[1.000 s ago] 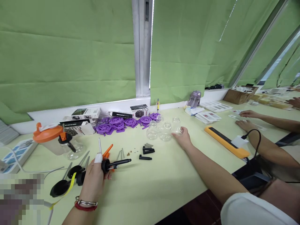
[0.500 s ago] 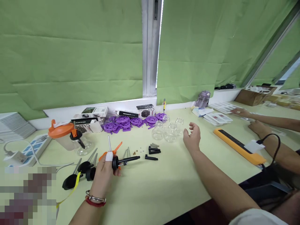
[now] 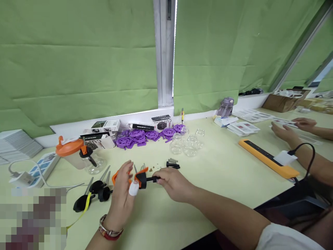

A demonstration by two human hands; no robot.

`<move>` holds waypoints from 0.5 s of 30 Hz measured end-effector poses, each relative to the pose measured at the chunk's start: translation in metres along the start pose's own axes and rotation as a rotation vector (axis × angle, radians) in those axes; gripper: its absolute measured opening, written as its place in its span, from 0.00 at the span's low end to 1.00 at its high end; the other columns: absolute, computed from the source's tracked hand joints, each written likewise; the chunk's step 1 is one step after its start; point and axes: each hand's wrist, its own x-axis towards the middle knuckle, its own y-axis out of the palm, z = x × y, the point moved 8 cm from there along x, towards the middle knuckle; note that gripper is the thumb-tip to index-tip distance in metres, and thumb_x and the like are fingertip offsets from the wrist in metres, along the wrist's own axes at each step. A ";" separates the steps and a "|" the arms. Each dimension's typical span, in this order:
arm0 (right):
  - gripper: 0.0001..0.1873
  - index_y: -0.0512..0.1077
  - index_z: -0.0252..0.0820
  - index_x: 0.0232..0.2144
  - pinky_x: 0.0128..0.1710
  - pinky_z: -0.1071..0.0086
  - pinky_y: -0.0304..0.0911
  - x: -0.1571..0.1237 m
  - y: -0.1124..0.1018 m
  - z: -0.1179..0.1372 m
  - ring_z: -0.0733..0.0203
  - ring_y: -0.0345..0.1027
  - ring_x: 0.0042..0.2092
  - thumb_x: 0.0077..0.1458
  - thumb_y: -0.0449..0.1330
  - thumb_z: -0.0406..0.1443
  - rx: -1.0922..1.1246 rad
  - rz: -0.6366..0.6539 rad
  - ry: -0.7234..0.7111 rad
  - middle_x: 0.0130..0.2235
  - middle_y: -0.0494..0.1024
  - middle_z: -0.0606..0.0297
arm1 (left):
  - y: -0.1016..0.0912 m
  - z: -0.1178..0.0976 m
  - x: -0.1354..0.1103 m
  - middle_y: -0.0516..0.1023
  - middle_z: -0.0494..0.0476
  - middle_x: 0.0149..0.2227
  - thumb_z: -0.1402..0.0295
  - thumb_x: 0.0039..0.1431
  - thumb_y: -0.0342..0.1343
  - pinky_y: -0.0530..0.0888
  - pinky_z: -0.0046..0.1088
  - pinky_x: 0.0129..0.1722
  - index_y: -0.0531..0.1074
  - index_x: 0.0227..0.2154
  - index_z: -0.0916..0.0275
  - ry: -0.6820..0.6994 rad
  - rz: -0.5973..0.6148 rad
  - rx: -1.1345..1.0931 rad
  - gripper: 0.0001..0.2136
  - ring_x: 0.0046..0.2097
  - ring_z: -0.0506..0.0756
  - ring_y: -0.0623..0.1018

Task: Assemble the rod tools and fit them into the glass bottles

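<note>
My left hand, its thumb tip wrapped in white, grips a black-and-orange lid assembly with an orange lever. My right hand pinches the black stem on the right side of that assembly. Its fingertips hide the stem's end. Just behind my right hand lie a coil spring and a black plastic piece. Beyond the assembly are small brown bits and thin metal rods, partly hidden. Left of my left hand are several black cups with metal rods.
Clear glass jars and purple wheel-shaped parts line the back. A glass jar with a black-and-orange lid stands left by a power strip. An orange power strip lies right, near a co-worker's hands.
My right hand has come left and down from near the jars and taken hold of the stem. The assembly has shifted right. A loose black piece near the spring no longer shows.
</note>
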 end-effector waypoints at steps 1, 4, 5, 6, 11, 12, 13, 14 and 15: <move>0.12 0.71 0.42 0.35 0.33 0.68 0.59 -0.001 -0.003 -0.003 0.61 0.63 0.32 0.61 0.47 0.35 0.114 0.054 0.048 0.30 0.72 0.63 | 0.001 -0.010 -0.002 0.66 0.66 0.55 0.58 0.55 0.50 0.66 0.45 0.52 0.63 0.52 0.60 0.107 0.024 0.043 0.22 0.56 0.64 0.67; 0.13 0.69 0.41 0.29 0.30 0.70 0.57 -0.011 -0.003 -0.009 0.65 0.60 0.29 0.61 0.48 0.38 0.356 0.190 0.160 0.29 0.70 0.66 | 0.019 -0.022 -0.010 0.72 0.65 0.49 0.61 0.53 0.52 0.67 0.42 0.49 0.67 0.48 0.59 0.209 0.204 0.087 0.19 0.51 0.64 0.71; 0.11 0.69 0.42 0.31 0.29 0.71 0.56 -0.014 0.000 -0.012 0.65 0.60 0.29 0.60 0.49 0.37 0.418 0.206 0.196 0.29 0.70 0.66 | 0.025 -0.019 -0.012 0.74 0.64 0.45 0.61 0.53 0.53 0.69 0.40 0.45 0.68 0.47 0.59 0.178 0.257 0.079 0.18 0.47 0.63 0.73; 0.08 0.68 0.42 0.34 0.30 0.71 0.56 -0.017 0.002 -0.015 0.65 0.60 0.29 0.59 0.50 0.37 0.478 0.203 0.233 0.29 0.70 0.67 | 0.031 -0.015 -0.013 0.75 0.63 0.41 0.61 0.54 0.52 0.71 0.38 0.41 0.68 0.47 0.59 0.124 0.294 0.062 0.17 0.42 0.62 0.75; 0.13 0.59 0.46 0.46 0.31 0.70 0.57 -0.021 0.019 -0.040 0.65 0.59 0.29 0.58 0.51 0.36 0.575 0.100 0.363 0.27 0.68 0.71 | 0.052 0.017 -0.014 0.70 0.52 0.23 0.57 0.59 0.45 0.67 0.30 0.24 0.65 0.46 0.60 -0.232 0.371 -0.086 0.17 0.23 0.54 0.69; 0.13 0.58 0.46 0.46 0.31 0.71 0.57 -0.020 0.023 -0.045 0.65 0.59 0.28 0.57 0.52 0.36 0.552 0.098 0.376 0.27 0.68 0.71 | 0.055 0.024 -0.014 0.69 0.51 0.23 0.55 0.59 0.45 0.67 0.30 0.24 0.65 0.46 0.61 -0.282 0.363 -0.092 0.18 0.24 0.54 0.69; 0.13 0.58 0.46 0.45 0.30 0.71 0.56 -0.019 0.028 -0.051 0.65 0.59 0.28 0.57 0.52 0.36 0.531 0.100 0.388 0.27 0.68 0.71 | 0.056 0.030 -0.013 0.69 0.51 0.24 0.54 0.59 0.45 0.67 0.30 0.24 0.64 0.45 0.62 -0.327 0.346 -0.086 0.19 0.24 0.54 0.69; 0.12 0.58 0.46 0.45 0.29 0.71 0.56 -0.018 0.031 -0.056 0.66 0.59 0.28 0.57 0.52 0.36 0.513 0.098 0.398 0.27 0.68 0.71 | 0.058 0.035 -0.014 0.69 0.51 0.25 0.52 0.58 0.45 0.67 0.30 0.24 0.64 0.44 0.62 -0.366 0.333 -0.075 0.19 0.25 0.54 0.69; 0.11 0.59 0.45 0.44 0.29 0.72 0.55 -0.017 0.035 -0.062 0.66 0.59 0.28 0.57 0.52 0.35 0.501 0.089 0.407 0.26 0.68 0.71 | 0.060 0.040 -0.014 0.68 0.51 0.25 0.51 0.57 0.46 0.67 0.30 0.24 0.64 0.42 0.63 -0.399 0.333 -0.064 0.19 0.25 0.53 0.69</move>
